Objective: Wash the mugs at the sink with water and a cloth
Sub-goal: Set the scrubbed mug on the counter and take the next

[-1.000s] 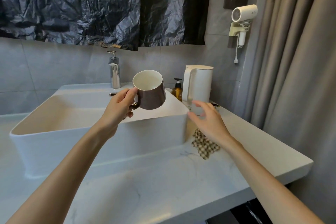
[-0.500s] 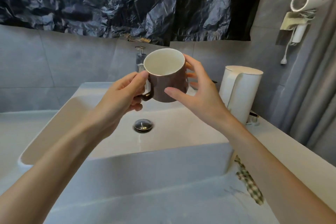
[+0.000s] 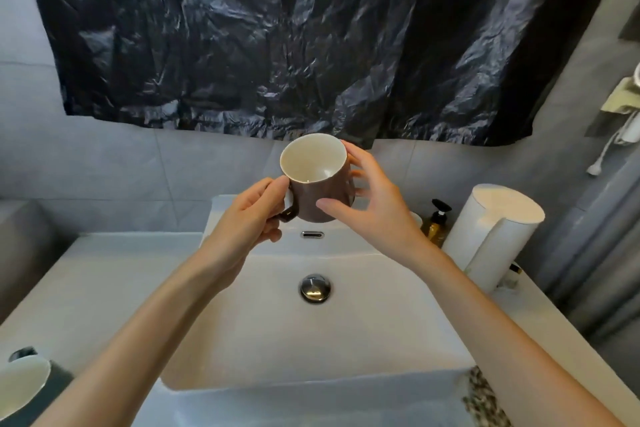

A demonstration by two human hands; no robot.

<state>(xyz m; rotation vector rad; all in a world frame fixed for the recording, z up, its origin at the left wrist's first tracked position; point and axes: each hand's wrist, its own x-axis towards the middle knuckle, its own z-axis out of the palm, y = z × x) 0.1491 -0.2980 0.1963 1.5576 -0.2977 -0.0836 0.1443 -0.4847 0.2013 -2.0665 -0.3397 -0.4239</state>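
A brown mug (image 3: 320,196) with a white inside hangs tilted above the white sink (image 3: 346,340), its mouth toward me. My left hand (image 3: 247,218) grips its handle. My right hand (image 3: 377,204) holds the mug's body, with the thumb on the near side and the fingers round the far side. A checked cloth (image 3: 483,399) lies on the counter at the sink's right front corner, partly hidden by my right forearm. A second, dark mug (image 3: 24,388) with a white inside stands at the lower left edge. The tap is hidden behind the mug and my hands.
The sink has a metal drain plug (image 3: 314,288) and an overflow slot (image 3: 312,234). A white kettle (image 3: 491,236) and an amber pump bottle (image 3: 435,224) stand to the sink's right. Black plastic sheeting (image 3: 277,38) covers the wall above.
My right hand came off the counter and took hold of the mug's body. The view swung left and down over the sink, and the mug now sits over its back edge.
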